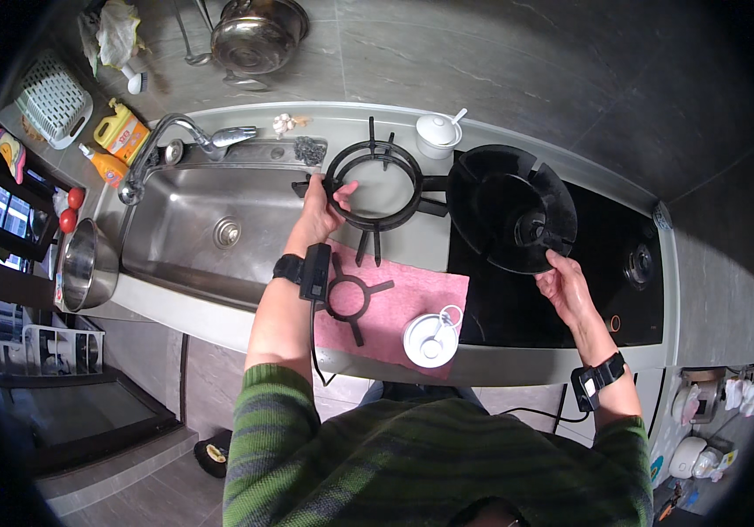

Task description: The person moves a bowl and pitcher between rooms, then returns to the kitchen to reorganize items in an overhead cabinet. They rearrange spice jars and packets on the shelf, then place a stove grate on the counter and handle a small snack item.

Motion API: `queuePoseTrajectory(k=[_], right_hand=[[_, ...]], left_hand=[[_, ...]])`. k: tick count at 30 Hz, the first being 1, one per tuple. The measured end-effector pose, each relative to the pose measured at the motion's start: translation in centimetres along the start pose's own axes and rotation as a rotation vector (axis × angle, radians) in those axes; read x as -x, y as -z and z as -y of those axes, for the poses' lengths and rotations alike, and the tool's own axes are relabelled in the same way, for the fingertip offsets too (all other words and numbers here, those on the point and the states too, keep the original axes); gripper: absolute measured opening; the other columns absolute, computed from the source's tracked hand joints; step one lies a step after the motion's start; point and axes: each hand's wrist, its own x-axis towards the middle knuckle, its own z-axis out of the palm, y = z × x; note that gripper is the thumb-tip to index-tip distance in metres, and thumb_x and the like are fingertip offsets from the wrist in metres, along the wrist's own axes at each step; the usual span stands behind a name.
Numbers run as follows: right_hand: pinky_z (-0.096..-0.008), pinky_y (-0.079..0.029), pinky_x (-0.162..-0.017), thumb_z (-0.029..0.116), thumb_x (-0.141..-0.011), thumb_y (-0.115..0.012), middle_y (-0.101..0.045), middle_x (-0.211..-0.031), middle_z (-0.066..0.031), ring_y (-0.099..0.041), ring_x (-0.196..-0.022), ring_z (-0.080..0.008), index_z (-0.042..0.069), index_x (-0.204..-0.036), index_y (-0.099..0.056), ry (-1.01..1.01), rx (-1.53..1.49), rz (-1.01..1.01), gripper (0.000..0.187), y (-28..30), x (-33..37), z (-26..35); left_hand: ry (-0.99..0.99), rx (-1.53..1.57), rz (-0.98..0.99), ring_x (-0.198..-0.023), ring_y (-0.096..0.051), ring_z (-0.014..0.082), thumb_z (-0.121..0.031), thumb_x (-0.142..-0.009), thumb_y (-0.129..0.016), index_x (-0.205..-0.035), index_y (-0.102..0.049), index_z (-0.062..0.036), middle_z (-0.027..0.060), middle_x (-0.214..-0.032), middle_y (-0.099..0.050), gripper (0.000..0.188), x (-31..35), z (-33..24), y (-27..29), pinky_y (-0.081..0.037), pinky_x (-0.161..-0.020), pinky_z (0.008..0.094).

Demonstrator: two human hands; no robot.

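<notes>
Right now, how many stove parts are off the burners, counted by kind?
Ring-shaped pot stands: 2, one in the left hand at, one on the pink cloth at
Round black drip pans: 1, in the right hand at
Total: 3

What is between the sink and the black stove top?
In the head view, a bare counter strip lies between sink and stove top, holding the round grate and pink cloth.
</notes>
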Motion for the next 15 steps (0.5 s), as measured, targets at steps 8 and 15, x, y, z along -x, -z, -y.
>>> queuePoseTrajectory(k=[8, 15], right_hand=[[-0.018, -0.03, -0.044, 0.027, -0.091, -0.055, -0.053, -0.058, -0.0031, -0.042, -0.046, -0.0079, 0.001, -0.069, -0.061, 0.035, -0.012, 0.191, 0.035, -0.8, 0.0, 0.0], [-0.0243, -0.03, -0.047, 0.028, -0.093, -0.053, -0.042, -0.047, -0.0001, -0.041, -0.047, -0.0111, 0.001, -0.061, -0.056, 0.067, 0.012, 0.158, 0.042, -4.2, -0.3, 1.4]], left_hand=[[-0.009, -0.02, -0.023, -0.034, -0.031, 0.0094, -0.034, -0.089, -0.034, -0.086, -0.046, -0.0022, 0.0162, -0.066, -0.059, 0.034, 1.0, 0.0, -0.5, -0.029, -0.035, 0.0249], [-0.161, -0.161, -0.052, -0.035, -0.03, 0.0117, -0.036, -0.088, -0.033, -0.084, -0.05, -0.0015, 0.0094, -0.056, -0.053, 0.039, 3.6, 1.3, 0.2, -0.027, -0.037, 0.0248]])
